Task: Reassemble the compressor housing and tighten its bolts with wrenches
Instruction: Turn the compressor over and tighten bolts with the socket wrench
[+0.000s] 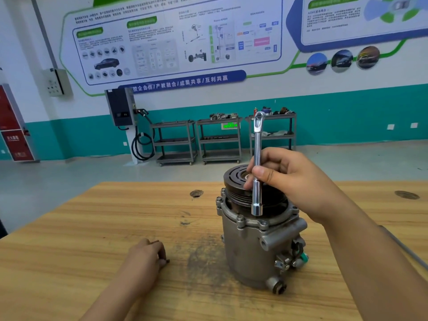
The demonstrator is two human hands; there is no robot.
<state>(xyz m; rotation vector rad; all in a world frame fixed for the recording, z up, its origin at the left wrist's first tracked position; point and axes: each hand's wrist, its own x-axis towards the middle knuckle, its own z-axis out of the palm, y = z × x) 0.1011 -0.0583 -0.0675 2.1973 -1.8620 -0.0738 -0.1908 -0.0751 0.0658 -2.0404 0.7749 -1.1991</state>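
Two bare hands work over a wooden desk (92,239) on which the compressor (252,249) stands upright, right of centre, with its dark grooved pulley (234,179) facing up. The right hand (289,179) has its grip closed around the shaft of a chrome socket wrench (257,158), thumb and fingers curled round it at mid-length. The wrench stands nearly vertical, with its socket end down at the front rim of the housing flange. Whether the socket sits on a bolt cannot be told. Several bolt heads (240,219) show around that flange, just beside the socket. The left hand (143,260) rests on the desk, well apart from the compressor, with its fingers curled under. Small brownish bits peek out at its fingertips, but whether its grip holds anything is unclear. One thin grey rod (407,249) lies on the desk at the right edge. Three metal carts (176,142) stand along the far teal wall.
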